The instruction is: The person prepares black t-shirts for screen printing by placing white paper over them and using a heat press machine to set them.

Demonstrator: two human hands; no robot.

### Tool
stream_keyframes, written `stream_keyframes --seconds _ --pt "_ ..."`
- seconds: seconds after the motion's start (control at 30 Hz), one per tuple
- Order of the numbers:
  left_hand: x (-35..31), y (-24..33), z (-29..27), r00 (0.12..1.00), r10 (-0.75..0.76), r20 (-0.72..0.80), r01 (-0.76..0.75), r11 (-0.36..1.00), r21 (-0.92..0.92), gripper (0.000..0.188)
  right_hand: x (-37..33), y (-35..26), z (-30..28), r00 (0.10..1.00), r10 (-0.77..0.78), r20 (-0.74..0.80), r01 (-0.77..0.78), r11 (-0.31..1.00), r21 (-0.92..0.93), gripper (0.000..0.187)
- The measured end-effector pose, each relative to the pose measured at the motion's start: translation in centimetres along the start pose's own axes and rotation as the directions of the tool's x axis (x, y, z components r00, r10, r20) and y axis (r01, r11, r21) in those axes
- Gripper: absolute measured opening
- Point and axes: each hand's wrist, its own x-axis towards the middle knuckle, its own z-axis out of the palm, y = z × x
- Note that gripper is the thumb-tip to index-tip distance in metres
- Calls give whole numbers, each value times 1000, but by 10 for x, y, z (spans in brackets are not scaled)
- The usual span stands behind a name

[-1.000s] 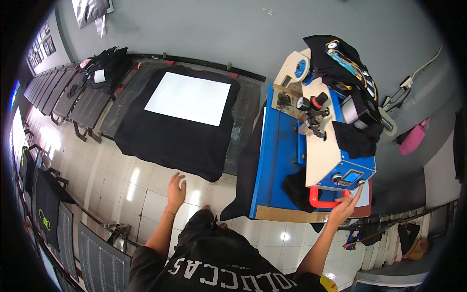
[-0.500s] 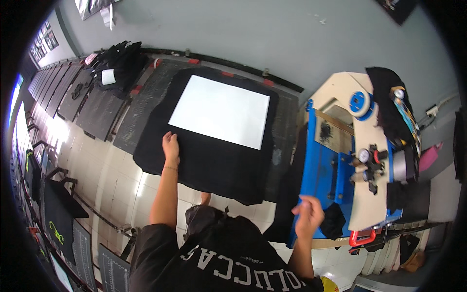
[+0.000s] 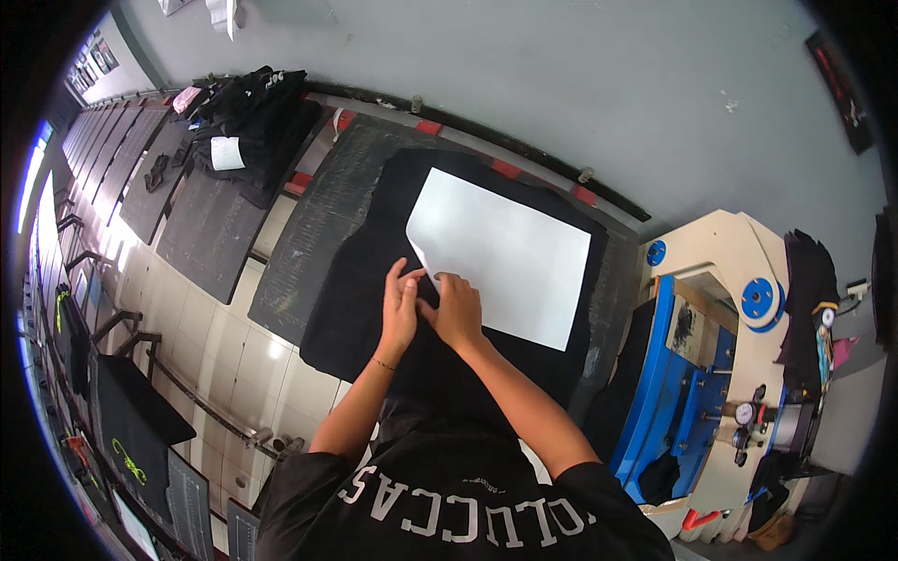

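Observation:
A white sheet of paper (image 3: 513, 248) lies on black cloth (image 3: 351, 323), which is spread over a dark board (image 3: 313, 252). My right hand (image 3: 456, 311) is at the sheet's near left corner, with its fingers closed on the corner. Along the left side, the paper's edge curls up slightly. Close beside it, my left hand (image 3: 400, 304) is over the black cloth with its fingers partly stretched out; the fingertips come near the same corner.
To the right stands a blue and cream press machine (image 3: 669, 374) with gauges. Black garments (image 3: 262, 117) are piled at the back left, a white paper on them. More dark boards (image 3: 210, 229) run leftward along the grey wall. Pale tiles (image 3: 281, 360) cover the floor.
My right hand has come from beside the press machine to the sheet's near left corner. My left hand has shifted next to it. The sheet's left edge now curls up. The view has turned.

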Motion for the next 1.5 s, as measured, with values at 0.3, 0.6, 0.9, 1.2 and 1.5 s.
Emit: stream_keyframes --seconds 0.3,0.6,0.9,1.2,1.5 --pt "87 -40 -3 950 114 292 -308 163 937 67 57 130 -1 815 579 -24 -471 685 557 31" --pt "195 -53 17 874 168 455 -473 83 877 59 92 255 -58 679 726 -110 -477 550 685 22" --pt "272 -67 56 810 162 563 -578 62 814 50 57 371 -172 457 776 -435 -473 626 620 30" --pt "242 -81 95 861 200 467 -485 52 873 61 41 256 -375 355 462 -813 -251 885 393 26" --pt "163 -105 250 567 -21 823 -796 243 555 62 -140 66 -373 388 237 -890 -78 971 225 43"
